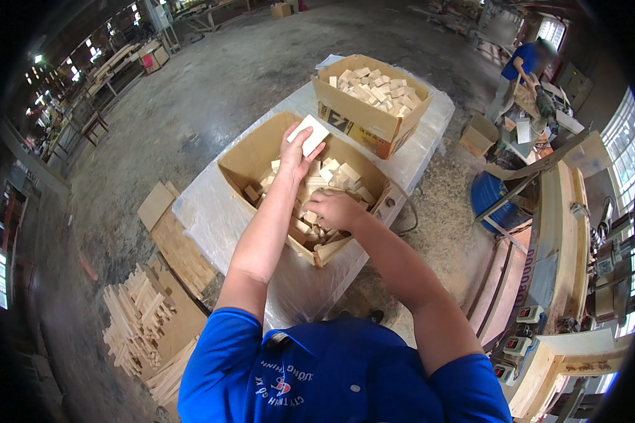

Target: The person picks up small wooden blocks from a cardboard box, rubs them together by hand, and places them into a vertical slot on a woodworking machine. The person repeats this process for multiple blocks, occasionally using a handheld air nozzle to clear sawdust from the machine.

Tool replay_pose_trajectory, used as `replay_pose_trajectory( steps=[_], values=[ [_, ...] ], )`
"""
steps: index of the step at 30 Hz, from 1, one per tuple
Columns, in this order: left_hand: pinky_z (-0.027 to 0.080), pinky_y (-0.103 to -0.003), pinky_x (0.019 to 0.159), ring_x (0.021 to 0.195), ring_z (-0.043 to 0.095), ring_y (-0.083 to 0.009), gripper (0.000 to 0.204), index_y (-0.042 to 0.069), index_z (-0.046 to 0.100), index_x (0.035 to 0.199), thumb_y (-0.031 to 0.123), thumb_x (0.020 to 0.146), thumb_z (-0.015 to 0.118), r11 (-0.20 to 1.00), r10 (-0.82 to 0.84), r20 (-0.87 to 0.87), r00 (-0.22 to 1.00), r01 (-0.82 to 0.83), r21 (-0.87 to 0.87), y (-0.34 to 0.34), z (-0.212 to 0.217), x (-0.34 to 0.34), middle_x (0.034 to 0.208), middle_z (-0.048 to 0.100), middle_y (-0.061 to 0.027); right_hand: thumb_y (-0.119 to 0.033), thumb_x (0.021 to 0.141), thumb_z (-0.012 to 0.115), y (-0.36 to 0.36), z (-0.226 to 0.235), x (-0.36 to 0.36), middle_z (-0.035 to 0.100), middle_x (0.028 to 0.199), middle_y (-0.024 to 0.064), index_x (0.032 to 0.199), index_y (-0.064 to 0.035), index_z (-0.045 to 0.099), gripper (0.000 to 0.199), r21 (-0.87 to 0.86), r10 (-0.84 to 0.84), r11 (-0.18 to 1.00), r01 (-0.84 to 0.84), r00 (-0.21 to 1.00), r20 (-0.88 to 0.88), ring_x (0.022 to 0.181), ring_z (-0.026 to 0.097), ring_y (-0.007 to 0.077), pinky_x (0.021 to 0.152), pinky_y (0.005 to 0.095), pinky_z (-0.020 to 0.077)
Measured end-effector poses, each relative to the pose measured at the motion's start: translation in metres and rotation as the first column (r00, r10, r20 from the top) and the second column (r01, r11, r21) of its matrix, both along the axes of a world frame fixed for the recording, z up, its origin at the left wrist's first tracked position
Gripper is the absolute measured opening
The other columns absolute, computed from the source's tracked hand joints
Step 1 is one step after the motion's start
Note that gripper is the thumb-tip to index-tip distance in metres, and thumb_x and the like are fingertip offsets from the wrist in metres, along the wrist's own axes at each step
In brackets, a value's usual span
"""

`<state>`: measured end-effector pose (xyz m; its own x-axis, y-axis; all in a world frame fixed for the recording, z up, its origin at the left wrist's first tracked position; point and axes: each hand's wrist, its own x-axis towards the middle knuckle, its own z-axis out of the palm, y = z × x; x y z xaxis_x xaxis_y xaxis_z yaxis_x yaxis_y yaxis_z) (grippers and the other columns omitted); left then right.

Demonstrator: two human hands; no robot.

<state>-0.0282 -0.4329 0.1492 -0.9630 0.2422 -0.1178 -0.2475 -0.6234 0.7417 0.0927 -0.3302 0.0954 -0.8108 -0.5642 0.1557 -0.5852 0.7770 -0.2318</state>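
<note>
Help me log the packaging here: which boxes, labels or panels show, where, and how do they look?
Near box: brown cardboard, open, on the wrapped table, under both hands.
Far box: brown cardboard, open, full of wood blocks, dark print on its side.
Small box: brown, open, on the floor at right.
Control panels: white, red displays, lower right.

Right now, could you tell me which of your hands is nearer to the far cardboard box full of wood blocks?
Left. The left hand is raised, holding a pale flat block just short of the far box. The right hand is lower, in the near box among the blocks.
</note>
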Motion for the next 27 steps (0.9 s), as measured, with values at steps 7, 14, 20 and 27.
replay_pose_trajectory(
  steps=[7,14,20,27],
  values=[
    [0.054,-0.039,0.08,0.095,0.059,-0.0206,0.046,0.013,0.047,0.119,0.015,0.079,0.068,0.999,-0.013,0.004,1.0,0.013,0.043,-0.012,-0.006,-0.004,0.104,0.058,-0.0066,-0.007,0.074,0.055,-0.01,0.0,-0.013,0.059,0.104,0.0155,0.103,-0.0063,0.055,0.028,-0.045,-0.04,0.998,0.051,0.973,0.226,0.096,0.059,0.0309,0.085,0.0386,0.0463],
    [0.055,-0.039,0.076,0.094,0.06,-0.0208,0.045,0.012,0.045,0.12,0.014,0.08,0.066,0.992,-0.037,-0.021,0.999,0.039,0.119,-0.013,0.012,-0.002,0.106,0.058,-0.0074,-0.003,0.079,0.056,0.005,0.023,-0.019,0.061,0.085,0.0115,0.109,-0.0015,0.054,0.03,-0.908,-0.109,0.143,0.394,0.918,0.381,0.078,0.062,0.0157,0.067,0.0276,0.0507],
    [0.055,-0.041,0.081,0.097,0.06,-0.0219,0.036,0.01,0.049,0.114,0.013,0.081,0.065,0.982,-0.186,0.029,0.982,0.185,0.029,-0.034,0.019,0.004,0.106,0.059,-0.0084,-0.007,0.087,0.053,0.016,0.034,-0.02,0.056,0.098,0.0103,0.107,0.003,0.055,0.022,-0.804,-0.111,-0.496,0.328,0.895,0.433,0.083,0.061,0.0196,0.073,0.0288,0.0543],
    [0.055,-0.041,0.078,0.094,0.062,-0.0247,0.04,0.005,0.047,0.11,0.01,0.077,0.069,0.885,-0.413,0.058,0.909,0.415,-0.212,-0.015,0.015,0.015,0.104,0.06,-0.0108,0.002,0.084,0.054,0.018,0.043,-0.021,0.049,0.106,0.0089,0.118,-0.0022,0.045,0.036,-0.881,-0.354,-0.431,0.196,0.861,0.365,0.09,0.056,0.016,0.078,0.0269,0.0519]
  ],
)
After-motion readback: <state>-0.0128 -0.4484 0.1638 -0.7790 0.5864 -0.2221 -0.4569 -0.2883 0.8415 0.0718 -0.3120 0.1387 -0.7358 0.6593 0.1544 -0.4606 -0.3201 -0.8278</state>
